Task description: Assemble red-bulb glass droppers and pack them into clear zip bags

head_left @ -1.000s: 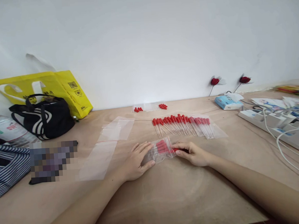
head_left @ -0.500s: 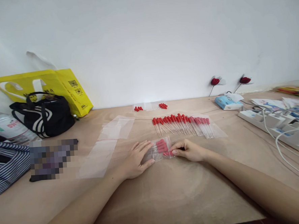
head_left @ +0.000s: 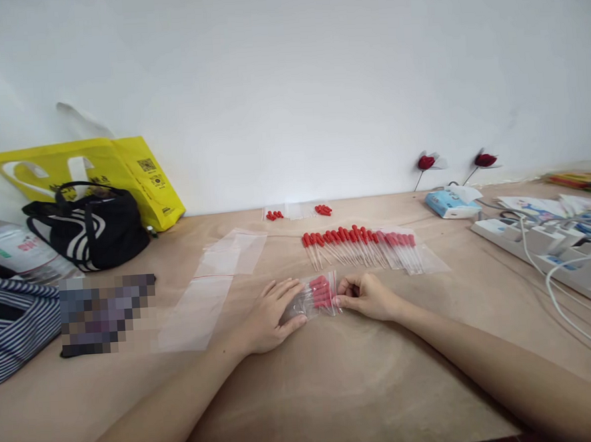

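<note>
A small clear zip bag [head_left: 305,307] lies on the table with several red-bulbed droppers [head_left: 320,291] inside, bulbs toward its right end. My left hand [head_left: 276,315] rests flat over the bag's left end, fingers stretched out and thumb apart. At the opposite end, my right hand [head_left: 367,296] pinches the bag's edge by the red-lined seal between thumb and curled fingers. Just behind the hands, a row of loose red droppers [head_left: 344,237] is spread out, bulbs pointing away from me. At the row's right, several droppers sit in or under a clear bag [head_left: 433,260].
Flat clear zip bags [head_left: 201,310] overlap to the left. Near the wall lie two filled dropper bags [head_left: 295,211]. A yellow bag [head_left: 161,196], black bag [head_left: 116,238] and striped bag [head_left: 16,331] stand left. Tissues [head_left: 452,203] and a power strip [head_left: 542,249] are right.
My right hand has shifted slightly left along the bag's seal edge and toward the front. The left hand stays in place on the bag.
</note>
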Demonstrator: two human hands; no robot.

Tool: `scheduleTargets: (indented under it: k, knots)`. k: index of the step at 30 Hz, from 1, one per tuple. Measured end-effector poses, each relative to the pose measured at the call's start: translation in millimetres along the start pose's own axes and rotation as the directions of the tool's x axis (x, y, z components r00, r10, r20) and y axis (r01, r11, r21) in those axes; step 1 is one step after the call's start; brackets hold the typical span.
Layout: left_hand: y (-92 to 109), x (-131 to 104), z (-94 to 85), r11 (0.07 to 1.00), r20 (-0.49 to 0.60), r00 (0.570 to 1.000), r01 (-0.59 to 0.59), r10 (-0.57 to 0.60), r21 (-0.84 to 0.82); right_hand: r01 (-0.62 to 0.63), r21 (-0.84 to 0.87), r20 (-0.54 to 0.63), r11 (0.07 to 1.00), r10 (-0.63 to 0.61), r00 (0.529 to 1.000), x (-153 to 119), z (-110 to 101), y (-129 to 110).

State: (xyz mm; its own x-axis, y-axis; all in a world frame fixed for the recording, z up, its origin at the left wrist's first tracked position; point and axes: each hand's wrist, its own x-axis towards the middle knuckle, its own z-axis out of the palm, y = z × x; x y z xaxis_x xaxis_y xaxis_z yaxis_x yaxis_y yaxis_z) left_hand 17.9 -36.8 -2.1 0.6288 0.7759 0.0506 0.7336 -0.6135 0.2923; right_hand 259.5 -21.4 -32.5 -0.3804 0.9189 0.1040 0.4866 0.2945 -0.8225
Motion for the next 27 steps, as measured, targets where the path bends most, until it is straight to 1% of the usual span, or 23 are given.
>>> scheduleTargets:
  k: [3,6,8,10,13,16,18,20,23,25,27]
  knots:
    - [0,0,0.1,1.000,0.006,1.000,0.000,0.000,0.002,0.017,-0.077,-0.057,0.997,-0.021,0.998,-2,-4,-2]
    - [0,-1,0.2,1.000,0.005,1.000,-0.001,0.001,0.003,0.052,-0.151,-0.057,0.987,-0.061,0.996,-5,-2,-8]
    - [0,-1,0.3,1.000,-0.001,1.000,0.002,-0.002,-0.003,0.053,-0.139,-0.058,0.989,-0.062,0.996,-7,2,-11]
    - [1,-1,0.1,1.000,-0.007,1.000,0.003,-0.003,-0.013,0.026,-0.060,-0.077,0.998,-0.030,0.997,-8,7,-10]
    - [1,-2,-0.7,1.000,-0.011,1.000,0.003,-0.003,-0.031,-0.027,0.188,-0.106,0.982,0.047,0.993,-5,10,-8]
    - [2,-2,-2.1,0.999,0.002,1.000,0.024,-0.024,-0.042,-0.042,0.458,-0.122,0.888,0.110,0.986,-1,2,-8]
    - [2,-2,-2.9,0.998,0.020,0.999,0.043,-0.042,-0.042,-0.058,0.582,-0.119,0.811,0.156,0.981,-1,-9,-9]
    - [2,-2,-3.5,0.998,0.038,0.998,0.050,-0.049,-0.039,-0.082,0.645,-0.104,0.759,0.194,0.976,-4,-20,-9]
    - [2,-3,-3.9,0.998,0.046,0.998,0.049,-0.047,-0.036,-0.102,0.679,-0.087,0.727,0.218,0.972,-10,-38,-4]
    - [2,-3,-3.8,0.998,0.042,0.998,0.048,-0.046,-0.037,-0.082,0.674,-0.138,0.734,0.234,0.962,-12,-49,2]
    - [1,-4,-3.4,0.998,0.037,0.998,0.046,-0.045,-0.037,-0.027,0.662,-0.231,0.749,0.238,0.943,-12,-61,8]
